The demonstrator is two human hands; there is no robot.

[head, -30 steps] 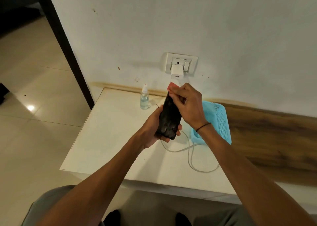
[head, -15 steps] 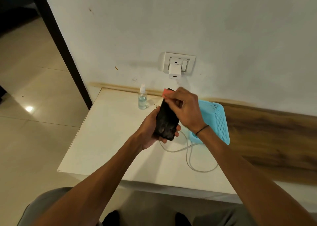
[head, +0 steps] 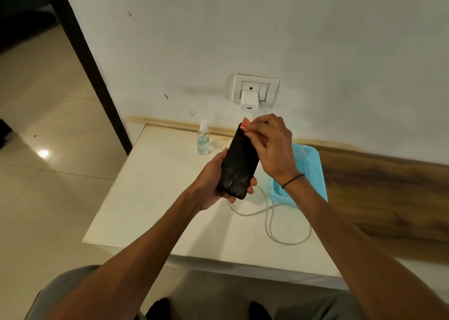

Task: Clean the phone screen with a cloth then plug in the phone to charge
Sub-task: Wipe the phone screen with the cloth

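a pale wall fills the upper half of the view, with a wood-grain band running along its base at right. a dark door frame slants down the left, and beyond it is glossy tiled floor. the room past the frame is too dark to make out.

below the wall sits a white table; its right end is hidden behind the right forearm. a light blue perforated basket stands on it against the wall, its near side partly covered by the right wrist, and its contents cannot be seen.

the left hand wraps its fingers around the lower half of a black phone, held tilted above the table, screen up, with faint smears near the bottom. the right hand has its fingertips pinched on a small pink cloth, pressed to the top edge of the phone; only a corner of the cloth shows.

a white cable loops on the table below the hands, one end hidden under the phone. a white charger is plugged into the wall socket just above the hands. a small clear spray bottle stands upright near the wall, left of the phone. a thin black band circles the right wrist.
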